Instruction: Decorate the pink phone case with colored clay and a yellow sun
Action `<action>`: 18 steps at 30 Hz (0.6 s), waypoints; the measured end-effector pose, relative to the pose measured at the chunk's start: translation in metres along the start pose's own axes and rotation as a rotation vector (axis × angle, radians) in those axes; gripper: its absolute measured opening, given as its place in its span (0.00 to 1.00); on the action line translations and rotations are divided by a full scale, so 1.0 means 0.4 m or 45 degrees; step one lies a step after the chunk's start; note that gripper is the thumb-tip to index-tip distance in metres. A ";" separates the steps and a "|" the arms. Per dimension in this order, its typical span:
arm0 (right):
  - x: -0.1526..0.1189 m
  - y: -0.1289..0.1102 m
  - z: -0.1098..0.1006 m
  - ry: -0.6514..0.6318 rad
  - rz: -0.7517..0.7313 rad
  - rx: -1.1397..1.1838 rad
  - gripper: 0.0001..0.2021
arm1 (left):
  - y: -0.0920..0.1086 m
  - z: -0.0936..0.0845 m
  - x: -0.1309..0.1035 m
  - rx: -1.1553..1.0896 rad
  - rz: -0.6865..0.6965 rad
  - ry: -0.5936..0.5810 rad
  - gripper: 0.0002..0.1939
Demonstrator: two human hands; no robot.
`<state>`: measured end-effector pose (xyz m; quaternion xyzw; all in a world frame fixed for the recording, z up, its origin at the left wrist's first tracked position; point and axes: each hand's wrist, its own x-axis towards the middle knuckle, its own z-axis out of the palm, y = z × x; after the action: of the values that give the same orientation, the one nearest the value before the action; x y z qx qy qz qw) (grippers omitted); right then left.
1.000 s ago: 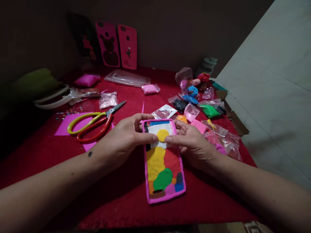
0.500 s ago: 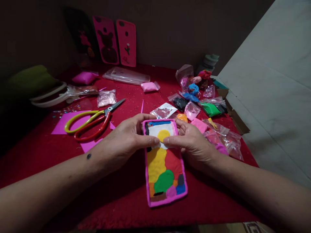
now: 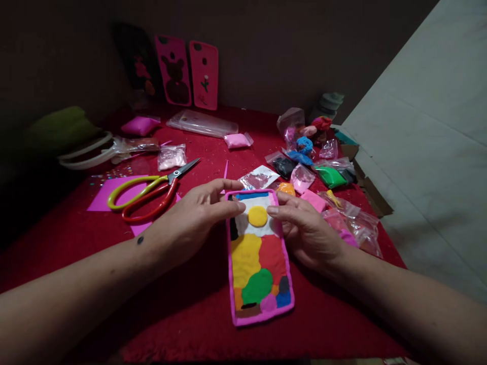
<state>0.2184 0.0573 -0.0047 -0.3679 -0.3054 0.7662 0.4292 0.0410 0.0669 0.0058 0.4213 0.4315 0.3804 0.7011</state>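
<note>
A phone case (image 3: 247, 258) with a pink rim and patches of coloured clay is held between both hands, its top end tilted up. My left hand (image 3: 201, 210) grips its upper left edge, thumb on the white patch and fingers behind. My right hand (image 3: 308, 220) holds the upper right edge, with the thumb tip on the white clay. Between the two thumbs a round yellow clay disc (image 3: 257, 216) lies uncovered on the white patch. Lower down, the case shows yellow, red, green, blue and brown patches.
Red-handled and yellow-handled scissors (image 3: 152, 195) lie on pink sheets (image 3: 99, 197) at the left of the red table (image 3: 182, 324). Bags of clay (image 3: 331, 175) crowd the right side. Decorated cases (image 3: 204, 76) lean against the back wall, behind clear cases (image 3: 203, 124).
Both thumbs have moved apart, off the yellow disc and towards the case's edges. The whole disc now shows. The view has shifted slightly.
</note>
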 end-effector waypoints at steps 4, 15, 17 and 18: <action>0.001 0.001 -0.006 -0.013 -0.027 -0.038 0.08 | 0.005 0.000 0.000 -0.014 0.013 0.009 0.13; 0.011 0.004 -0.015 0.010 -0.016 -0.001 0.05 | 0.002 -0.014 0.012 0.171 0.110 0.122 0.10; 0.012 0.005 -0.016 0.008 -0.026 -0.013 0.06 | 0.011 -0.010 0.010 0.224 0.129 0.141 0.10; 0.012 0.006 -0.017 0.007 -0.037 -0.021 0.06 | 0.017 -0.007 0.008 0.251 0.133 0.155 0.09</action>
<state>0.2212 0.0616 -0.0116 -0.3690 -0.3158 0.7563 0.4383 0.0384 0.0729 0.0105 0.4864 0.4859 0.3971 0.6080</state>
